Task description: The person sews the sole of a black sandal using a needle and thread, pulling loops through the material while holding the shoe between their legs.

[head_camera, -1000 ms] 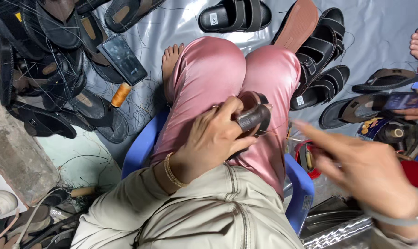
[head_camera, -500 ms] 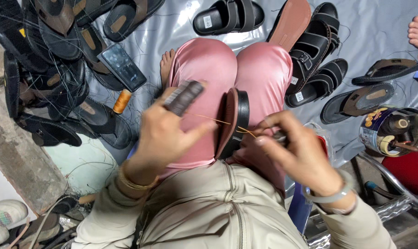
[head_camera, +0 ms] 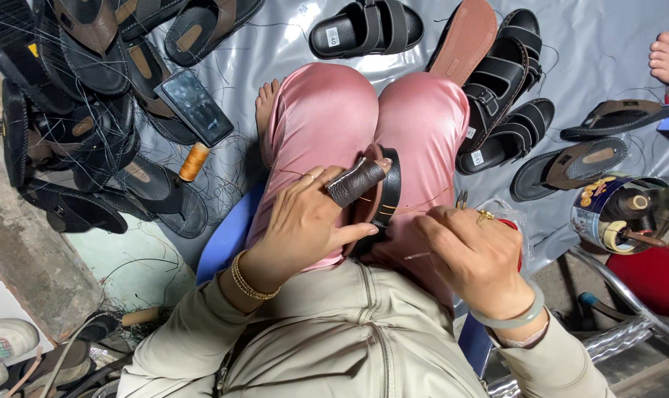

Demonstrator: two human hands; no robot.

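Sandal (head_camera: 382,203) stands on edge under the left hand (head_camera: 308,225), which clamps it; the right hand (head_camera: 474,254), just beside, pinches a needle (head_camera: 417,256).

Sandal (head_camera: 378,203) half hidden behind left hand (head_camera: 305,225)

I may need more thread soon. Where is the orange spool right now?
In the head view, the orange spool lies on the grey sheet at the person's left, just below the phone and beside the pile of dark sandals, near the bare foot.
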